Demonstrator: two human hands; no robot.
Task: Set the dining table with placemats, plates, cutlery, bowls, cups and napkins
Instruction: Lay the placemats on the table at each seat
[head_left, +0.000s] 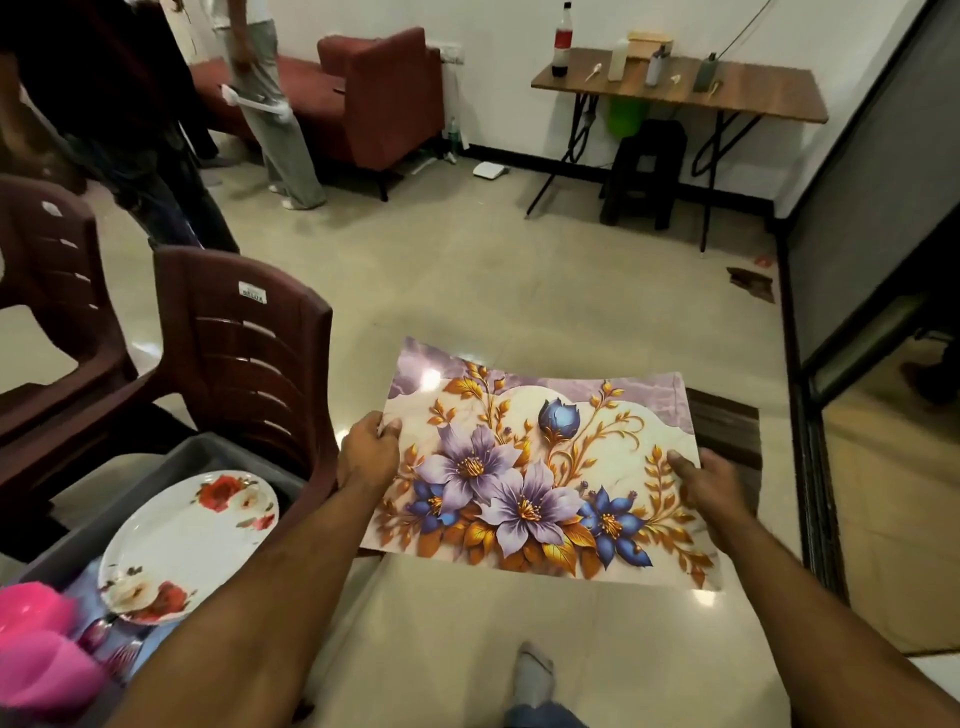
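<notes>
Both arms out front — my left hand (368, 451) and right hand (698, 480) pinched the floral placemat (535, 467) by its short edges, keeping it flat above the small dark surface (727, 426).

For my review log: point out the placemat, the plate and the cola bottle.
placemat (540, 478): head view, on the printed flowers at its middle.
plate (189, 543): head view, on its white centre.
cola bottle (562, 44): head view, on its red label.
</notes>
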